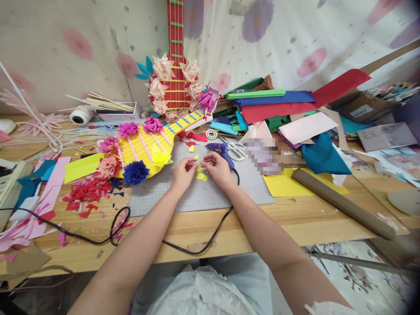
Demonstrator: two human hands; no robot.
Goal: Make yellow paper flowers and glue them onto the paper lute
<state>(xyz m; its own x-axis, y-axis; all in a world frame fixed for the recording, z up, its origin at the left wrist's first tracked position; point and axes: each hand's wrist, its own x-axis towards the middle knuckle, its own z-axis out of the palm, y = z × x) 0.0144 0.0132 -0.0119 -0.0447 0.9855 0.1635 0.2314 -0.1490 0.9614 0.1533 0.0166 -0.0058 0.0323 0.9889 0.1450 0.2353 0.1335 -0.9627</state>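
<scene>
My left hand and my right hand meet over the grey cutting mat, fingertips pinched together on a small yellow paper piece. More yellow scraps lie just beneath. Behind my right hand rests a blue glue gun, its black cord trailing off the table's front edge. To the left lies a yellow paper guitar decorated with pink, blue and yellow paper flowers.
A red paper guitar leans on the floral curtain. Scissors and a tape roll sit behind the mat. Coloured paper sheets pile up at right, with a brown cardboard tube. Red scraps litter the left.
</scene>
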